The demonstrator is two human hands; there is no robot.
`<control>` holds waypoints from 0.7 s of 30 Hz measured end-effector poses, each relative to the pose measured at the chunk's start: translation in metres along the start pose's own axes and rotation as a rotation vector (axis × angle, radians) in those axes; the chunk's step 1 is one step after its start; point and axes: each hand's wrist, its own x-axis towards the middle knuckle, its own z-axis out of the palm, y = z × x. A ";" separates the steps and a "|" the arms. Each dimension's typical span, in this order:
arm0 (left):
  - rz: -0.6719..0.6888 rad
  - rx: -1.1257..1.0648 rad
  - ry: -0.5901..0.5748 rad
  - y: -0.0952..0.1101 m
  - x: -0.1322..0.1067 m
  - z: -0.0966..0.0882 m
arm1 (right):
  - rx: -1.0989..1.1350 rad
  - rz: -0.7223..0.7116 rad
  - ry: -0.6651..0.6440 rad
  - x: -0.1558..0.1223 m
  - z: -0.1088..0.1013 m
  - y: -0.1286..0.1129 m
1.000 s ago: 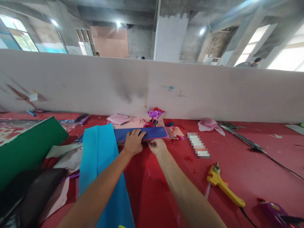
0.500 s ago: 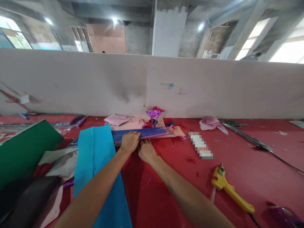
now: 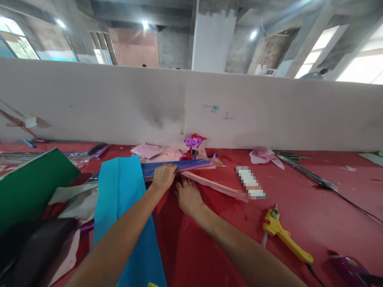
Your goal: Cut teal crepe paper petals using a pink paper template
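Blue stack lies crosswise near white partition, right end free, left end at turquoise sheet; left hand rests over its near edge, fingers lightly bent, pinch or press cannot tell; right hand half-curled beside pink strip, hold hidden; bare red table between forearms and rightward to glue gun; count: one stack, one strip, one turquoise sheet, one gun.

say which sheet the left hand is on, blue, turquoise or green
The dark blue sheet, under the left hand; the forearm only crosses the turquoise sheet; the green sheet is farther left.
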 end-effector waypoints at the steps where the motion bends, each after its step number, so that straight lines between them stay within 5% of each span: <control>1: 0.002 -0.007 0.005 0.002 -0.001 0.000 | -0.012 -0.005 -0.005 -0.006 -0.001 0.003; 13: 0.068 -0.095 -0.061 -0.009 -0.003 -0.004 | -0.071 -0.063 -0.039 -0.022 -0.014 0.002; 21: 0.468 0.003 0.014 0.002 -0.017 -0.016 | -0.123 -0.082 -0.134 -0.008 -0.022 -0.003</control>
